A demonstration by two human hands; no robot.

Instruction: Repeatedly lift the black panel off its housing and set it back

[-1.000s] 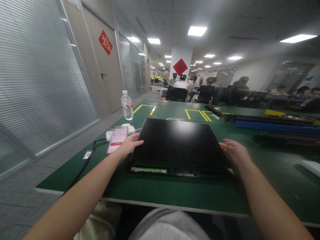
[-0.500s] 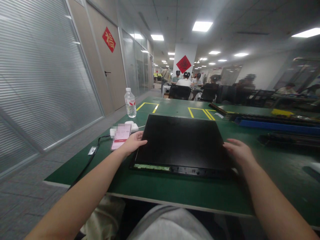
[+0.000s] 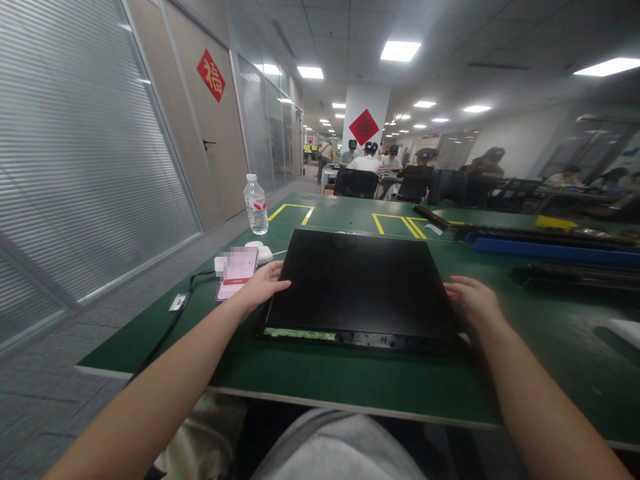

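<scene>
A panel (image 3: pixel 363 283) lies on the worktop (image 3: pixel 325 380) over there, a circuit strip (image 3: pixel 300 334) along its near edge. I see a phone (image 3: pixel 240 272) left of the panel, a bottle (image 3: pixel 257 207) beyond its far left corner, tape outlines (image 3: pixel 379 225) behind it, and some parts (image 3: pixel 550 247) off to its right, farther back.

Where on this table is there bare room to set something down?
The green table looks bare between its near edge and the black panel, and, beyond the panel, between the yellow tape outlines. It is crowded beside the left hand, with the phone and white gadget, and at far right, with the blue strip and dark parts.
</scene>
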